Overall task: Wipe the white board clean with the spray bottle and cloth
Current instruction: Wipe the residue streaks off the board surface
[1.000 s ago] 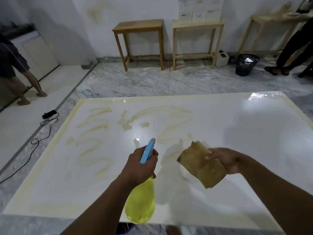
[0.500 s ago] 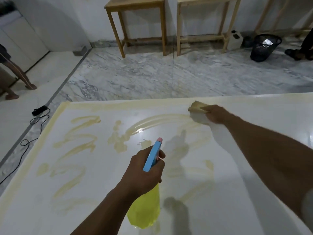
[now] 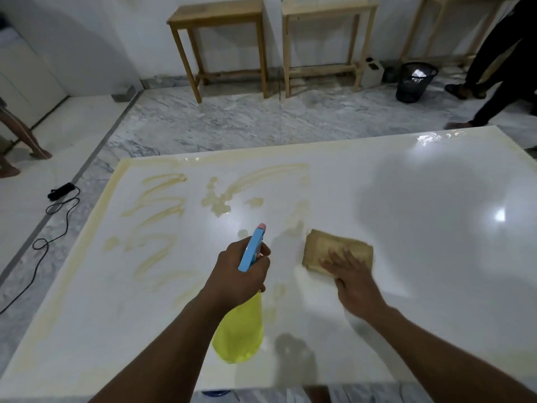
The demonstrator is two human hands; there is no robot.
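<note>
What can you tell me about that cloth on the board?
The cloth is tan-brown, looks like soft fabric, folded into a rough rectangle. It lies flat on the white board, near its middle. The right hand presses on its near half with straight, spread fingers. Nothing else touches it.

I see a bare indoor workroom. Grey marble floor (image 3: 232, 123) at twelve o'clock, plain wooden tables (image 3: 216, 16) against a white wall (image 3: 116, 39), black wastebasket (image 3: 414, 82) at one.

Spray bottle (image 3: 238, 333) neck hidden inside left hand (image 3: 238, 277) (right hand (image 3: 353, 282) motion-blurred).
</note>
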